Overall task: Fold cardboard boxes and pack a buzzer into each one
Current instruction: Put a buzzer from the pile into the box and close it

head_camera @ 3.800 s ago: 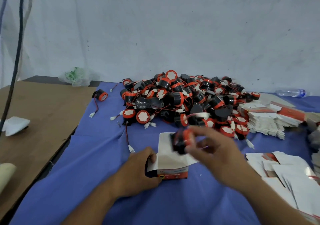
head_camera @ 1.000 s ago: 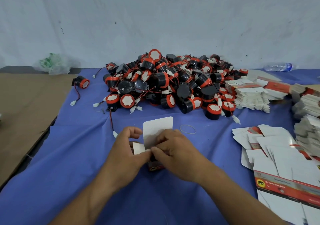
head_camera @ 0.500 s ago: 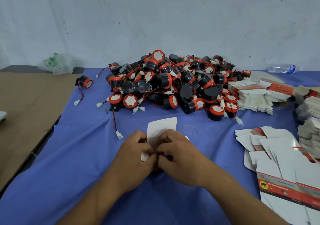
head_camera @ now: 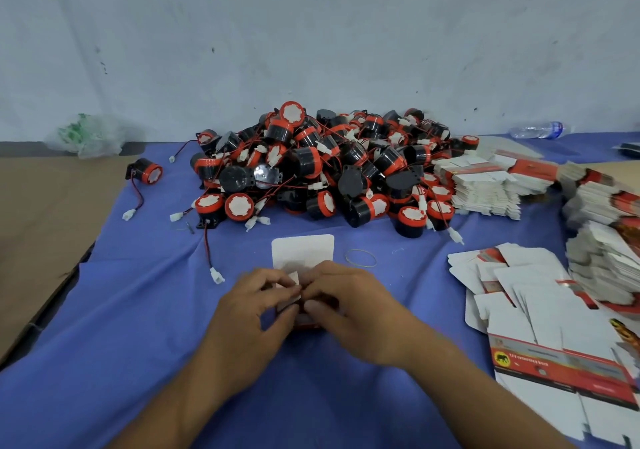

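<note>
Blue cloth (head_camera: 138, 310), hands (head_camera: 249, 306) (head_camera: 349, 310) pinch box (head_camera: 303, 251) ctr, buzzer pile (head_camera: 322, 168) nr wall (head_camera: 311, 33)

**One head-worn view, looking forward and down across the desk**

A single wide-angle camera sits on the person's head, tilted forward and down. Both forearms enter from the bottom edge. The left hand (head_camera: 252, 303) and right hand (head_camera: 349, 306) meet low in the centre of the frame, nearest the lens, both gripping a box (head_camera: 303, 251). The desk (head_camera: 138, 327) fills the lower two thirds of the view and runs away from the camera to a wall (head_camera: 311, 33), which closes off the upper third. The pile of buzzers (head_camera: 329, 168) lies beyond the hands in mid-frame. The flat box blanks (head_camera: 554, 310) sit at the right edge, where the wide lens stretches and blurs them.
</note>
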Demonstrator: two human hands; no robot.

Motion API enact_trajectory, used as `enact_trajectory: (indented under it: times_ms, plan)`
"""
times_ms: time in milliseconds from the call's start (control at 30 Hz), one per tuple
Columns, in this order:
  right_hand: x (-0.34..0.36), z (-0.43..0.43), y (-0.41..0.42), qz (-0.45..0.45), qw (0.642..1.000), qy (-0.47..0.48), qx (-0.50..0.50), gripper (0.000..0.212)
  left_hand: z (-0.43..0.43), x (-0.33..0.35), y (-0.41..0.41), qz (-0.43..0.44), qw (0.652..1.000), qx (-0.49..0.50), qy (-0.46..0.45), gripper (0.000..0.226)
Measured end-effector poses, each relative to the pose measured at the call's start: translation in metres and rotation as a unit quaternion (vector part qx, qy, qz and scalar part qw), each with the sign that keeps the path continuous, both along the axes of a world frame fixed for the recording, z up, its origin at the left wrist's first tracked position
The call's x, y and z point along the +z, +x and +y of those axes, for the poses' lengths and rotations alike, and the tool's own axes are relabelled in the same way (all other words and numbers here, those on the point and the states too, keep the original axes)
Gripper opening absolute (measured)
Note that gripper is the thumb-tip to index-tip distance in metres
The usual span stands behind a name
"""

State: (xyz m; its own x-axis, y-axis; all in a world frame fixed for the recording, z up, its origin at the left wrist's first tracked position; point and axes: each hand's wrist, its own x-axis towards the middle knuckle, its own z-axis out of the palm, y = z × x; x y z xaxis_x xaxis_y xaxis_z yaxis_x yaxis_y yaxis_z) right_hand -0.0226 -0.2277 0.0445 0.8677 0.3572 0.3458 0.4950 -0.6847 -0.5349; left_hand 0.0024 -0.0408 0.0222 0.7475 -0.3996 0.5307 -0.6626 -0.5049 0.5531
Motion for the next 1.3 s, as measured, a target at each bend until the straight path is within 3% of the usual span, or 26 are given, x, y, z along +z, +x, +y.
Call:
enact_trajectory:
  times_ms: [100, 167, 233, 300, 333, 400, 533, 667, 800, 900, 1000, 1067, 1133, 1200, 1300]
  plan:
    - [-0.005, -0.022, 0.004, -0.046, 0.985, 0.113, -0.118, 0.011, 0.001, -0.003, 0.004, -0.001, 0.999, 0.009, 0.048, 0.014]
    - [-0.008, -0.036, 0.012, 0.072, 0.945, 0.225, -0.225, 0.014, 0.002, -0.004, 0.006, 0.007, 0.999, 0.008, 0.042, 0.014]
    - [-0.012, -0.044, 0.018, 0.208, 0.881, 0.362, -0.224, 0.016, 0.003, -0.005, 0.007, 0.021, 0.999, 0.009, 0.027, 0.013]
    - [-0.016, -0.044, 0.021, 0.248, 0.827, 0.450, -0.228, 0.015, 0.005, -0.005, 0.009, 0.039, 0.999, 0.015, 0.008, 0.012]
    - [-0.019, -0.042, 0.022, 0.250, 0.818, 0.454, -0.250, 0.017, 0.005, -0.005, 0.010, 0.045, 0.999, 0.016, 0.004, 0.012]
    - [-0.021, -0.042, 0.020, 0.264, 0.833, 0.394, -0.286, 0.020, 0.005, -0.006, 0.011, 0.052, 0.999, 0.017, 0.003, 0.012]
    - [-0.016, -0.039, 0.019, 0.327, 0.810, 0.469, -0.132, 0.013, 0.004, -0.009, 0.012, 0.064, 0.998, 0.009, -0.027, 0.011]
    - [-0.027, -0.015, 0.018, 0.261, 0.887, 0.343, -0.166, 0.020, 0.002, -0.010, 0.010, 0.067, 0.997, 0.011, -0.023, 0.010]
    - [-0.027, -0.011, 0.021, 0.217, 0.907, 0.339, -0.122, 0.053, 0.004, -0.010, 0.015, 0.081, 0.995, -0.012, -0.060, 0.011]
    - [-0.026, -0.014, 0.021, 0.159, 0.945, 0.279, -0.063, 0.034, 0.005, -0.009, 0.017, 0.176, 0.974, -0.040, -0.140, 0.038]
    - [-0.027, -0.021, 0.016, 0.139, 0.971, 0.192, -0.013, 0.034, 0.010, -0.008, 0.017, 0.127, 0.984, -0.071, -0.101, 0.040]
    - [-0.026, -0.029, 0.014, 0.153, 0.983, 0.105, 0.011, 0.040, 0.016, -0.012, 0.019, 0.116, 0.988, -0.088, -0.053, 0.029]
    - [-0.026, -0.036, 0.012, 0.152, 0.988, 0.039, 0.004, 0.052, 0.021, -0.014, 0.019, 0.170, 0.979, -0.113, -0.025, 0.037]
    - [-0.026, -0.037, 0.012, 0.126, 0.991, 0.034, -0.004, 0.054, 0.020, -0.015, 0.017, 0.198, 0.971, -0.134, -0.027, 0.047]
    - [-0.025, -0.035, 0.013, 0.104, 0.991, 0.084, 0.008, 0.050, 0.016, -0.015, 0.018, 0.174, 0.978, -0.103, -0.045, 0.043]
